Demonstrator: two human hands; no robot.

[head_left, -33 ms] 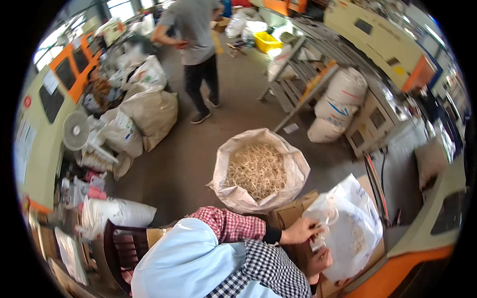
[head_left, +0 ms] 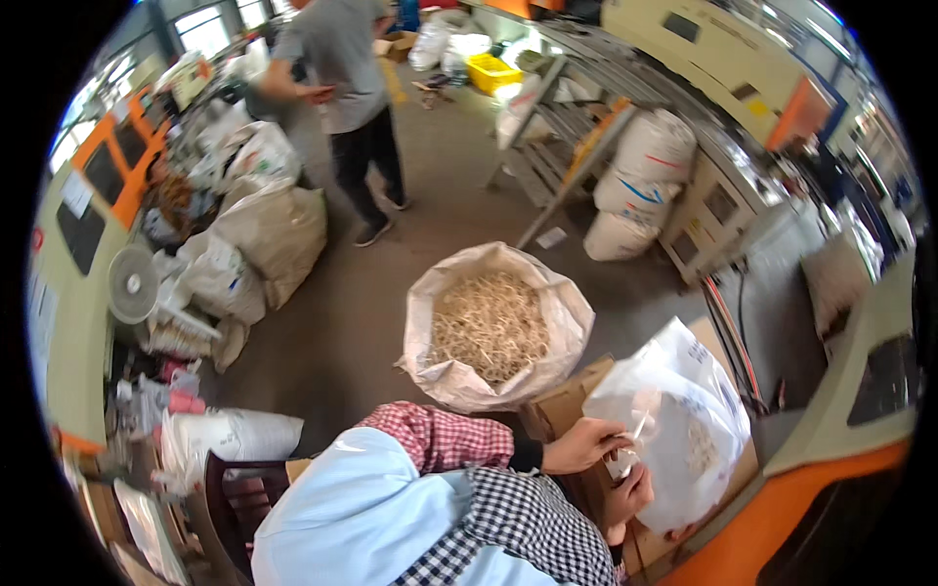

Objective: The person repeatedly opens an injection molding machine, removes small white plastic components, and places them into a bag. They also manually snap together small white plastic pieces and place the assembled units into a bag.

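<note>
My left hand [head_left: 584,445], coming out of a black cuff and a red checked sleeve, pinches a pale translucent plastic piece [head_left: 641,428]. Just below it, my right hand [head_left: 628,495] is closed, its fingertips at the lower end of the same piece. The exact shape of the piece is hard to make out against the white plastic bag [head_left: 718,410] behind it. That bag stands open on cardboard, with small pale pieces showing through its side. In front of me stands a large woven sack [head_left: 445,376] filled with curly cream-coloured plastic scraps [head_left: 489,327].
A person in a grey shirt [head_left: 347,73] stands ahead on the left. Full sacks [head_left: 283,234] and a white fan [head_left: 134,284] line the left side. Metal steps [head_left: 547,146] and stacked white sacks [head_left: 640,186] are at the right. An orange-edged machine [head_left: 782,508] borders my right side.
The whole view has shifted slightly, so the surroundings sit further left and higher. My hands stay together at the bag, and the plastic piece between them is turned differently.
</note>
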